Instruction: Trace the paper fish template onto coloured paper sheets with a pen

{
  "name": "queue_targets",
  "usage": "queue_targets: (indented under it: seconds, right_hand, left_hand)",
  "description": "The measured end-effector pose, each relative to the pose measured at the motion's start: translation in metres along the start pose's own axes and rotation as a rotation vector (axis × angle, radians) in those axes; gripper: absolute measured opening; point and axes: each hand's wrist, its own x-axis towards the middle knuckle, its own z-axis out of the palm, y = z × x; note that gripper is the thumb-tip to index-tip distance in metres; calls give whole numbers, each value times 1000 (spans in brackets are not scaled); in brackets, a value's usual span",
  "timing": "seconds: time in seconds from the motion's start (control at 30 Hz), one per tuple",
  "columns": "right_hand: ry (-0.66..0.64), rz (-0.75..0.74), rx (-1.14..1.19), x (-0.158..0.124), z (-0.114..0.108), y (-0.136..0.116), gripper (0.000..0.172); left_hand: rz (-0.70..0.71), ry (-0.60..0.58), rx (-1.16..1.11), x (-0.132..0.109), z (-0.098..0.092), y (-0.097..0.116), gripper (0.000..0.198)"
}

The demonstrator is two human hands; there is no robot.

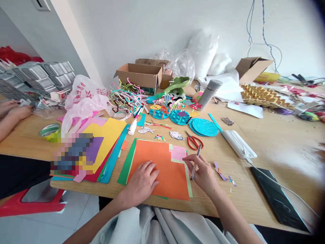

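Note:
My left hand [142,183] lies flat on a sheet of orange paper [162,162], fingers stretched out. Pen [195,164] in its grip, my right hand [203,171] rests at the sheet's right side, fingertips by a piece of pink paper [178,152]. That pink piece sits in a notch at the orange sheet's upper right corner. Green paper [126,166] shows from under the orange sheet. Just beyond are red-handled scissors [194,141], two paper fish cutouts [177,135] and a small heap of coloured scraps [159,138].
Coloured paper [111,135] is stacked at left, near a tape roll [50,129]. Behind stand a glue bottle [132,127], blue discs [207,127], pipe cleaners [124,100] and a thermos [209,95]. A power strip [238,144] and phone [276,196] lie right. Another person's hands [17,110] are far left.

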Motion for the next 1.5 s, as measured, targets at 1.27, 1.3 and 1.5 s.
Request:
queue_targets:
  seconds: [1.27,1.3,1.5]
  right_hand:
    - [-82,-144,-117,-31,5,-14,26]
    - [-94,-148,-111,-39,8,-18,27]
    - [-67,-186,-126,-47,14,-25,31]
  left_hand:
    - [108,-109,35,25,-26,-9,9]
    - [133,-121,26,30,-29,-10,12]
    - [233,28,-72,50,-27,4,20]
